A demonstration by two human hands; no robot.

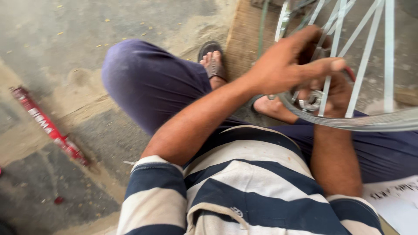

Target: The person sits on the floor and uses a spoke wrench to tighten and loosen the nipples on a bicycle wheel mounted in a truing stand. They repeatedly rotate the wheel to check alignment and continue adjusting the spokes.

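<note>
The bicycle wheel [348,87] lies tilted across the person's lap, its rim [374,122] curving just above the dark trousers [152,82]. The left hand [287,58] reaches in over the rim among the spokes [363,56], fingers curled with the thumb stretched out, seemingly pinching a spoke, though blur hides the exact contact. The right hand [335,93] sits inside the rim, closed around the metal hub [311,101], with a bit of red showing beside it.

By the look of it, the wheel is light and stiff at the rim, but the thin spokes would flex and could bend if pulled hard; the rim and hub seem the sound places to grip. The bare metal may be slick.

Left of the wheel, past the knee, the concrete floor [56,52] gives room, with only a red packet [43,124] lying there. Beyond the wheel a wooden board [246,39] sits under a sandalled foot [213,61]. Right of the rim lies a white sheet [396,200]
</note>
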